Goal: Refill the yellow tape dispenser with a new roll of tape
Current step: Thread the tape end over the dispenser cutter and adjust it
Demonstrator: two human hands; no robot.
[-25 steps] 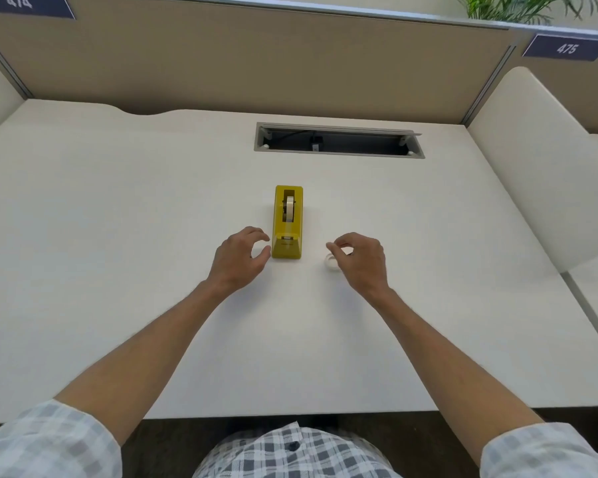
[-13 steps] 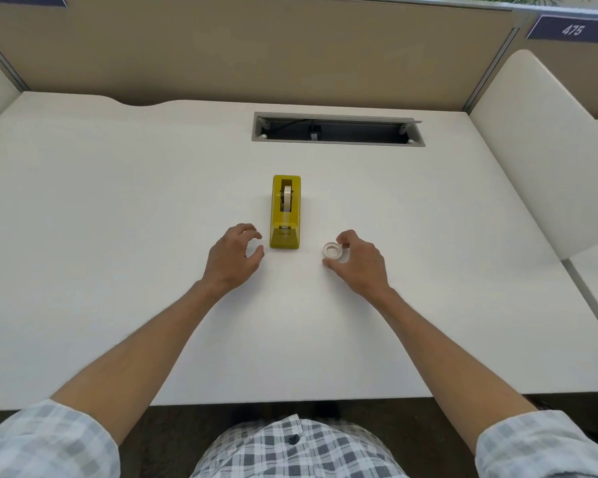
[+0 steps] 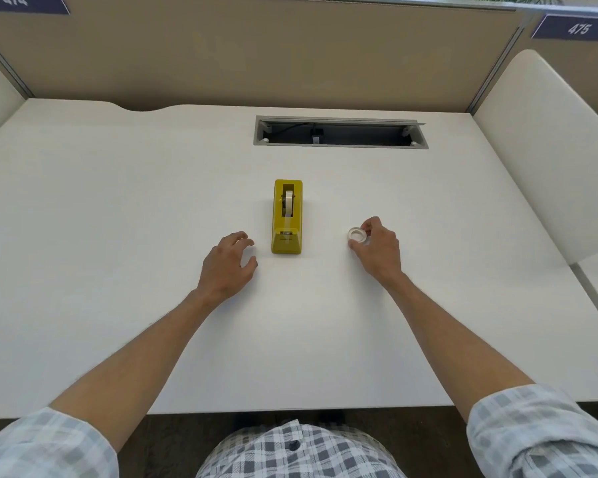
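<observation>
Yellow tape dispenser (image 3: 288,217) upright at mid tabletop (image 3: 118,208), long axis running away from the body, a roll of tape (image 3: 288,203) seated in its slot. Left hand (image 3: 228,267) just beside its near-left corner, fingers loosely curled and spread, gripping nothing. Right hand (image 3: 377,251) well to the dispenser's right, fingertips pinching a small clear tape roll (image 3: 357,234) low over the tabletop.

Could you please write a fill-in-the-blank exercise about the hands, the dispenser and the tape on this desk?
1. The small white tape roll is held by the ____ hand.
2. The yellow plastic tape dispenser stands between the two ____.
3. The left hand holds ____.
4. The sign at upper right reads ____.

Missing words: right; hands; nothing; 475
</observation>
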